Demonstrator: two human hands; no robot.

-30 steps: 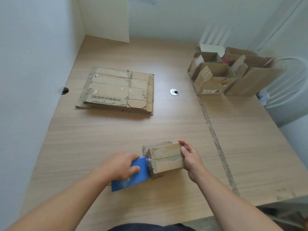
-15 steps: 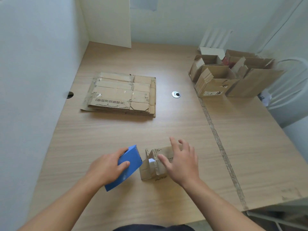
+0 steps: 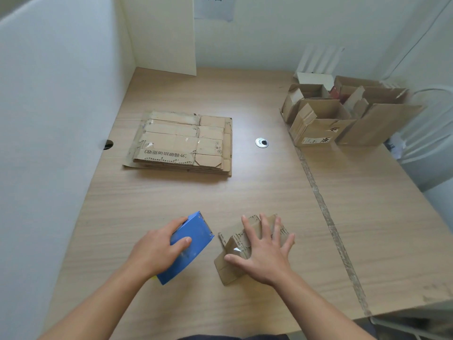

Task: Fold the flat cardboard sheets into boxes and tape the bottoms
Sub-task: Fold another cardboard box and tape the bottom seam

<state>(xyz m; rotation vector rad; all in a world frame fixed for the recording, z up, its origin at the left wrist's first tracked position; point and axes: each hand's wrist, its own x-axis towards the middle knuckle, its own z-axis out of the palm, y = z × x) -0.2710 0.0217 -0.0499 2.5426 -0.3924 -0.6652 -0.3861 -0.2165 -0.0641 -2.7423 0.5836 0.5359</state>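
A small folded cardboard box (image 3: 230,263) lies on the wooden table near the front edge, with a strip of clear tape on its upper face. My right hand (image 3: 263,251) presses flat on top of it with the fingers spread. To its left my left hand (image 3: 157,251) grips a blue tape dispenser (image 3: 190,244), which is apart from the box. A stack of flat cardboard sheets (image 3: 181,143) lies farther back on the left.
Several folded open boxes (image 3: 343,114) stand at the back right of the table (image 3: 245,192). A round metal cable grommet (image 3: 261,142) sits mid-table. White partition walls close the left and back. A seam of tape runs along the table on the right.
My left hand pulled the blue dispenser away from the box to the left. My right hand let go of the box's end and now lies flat on its top.
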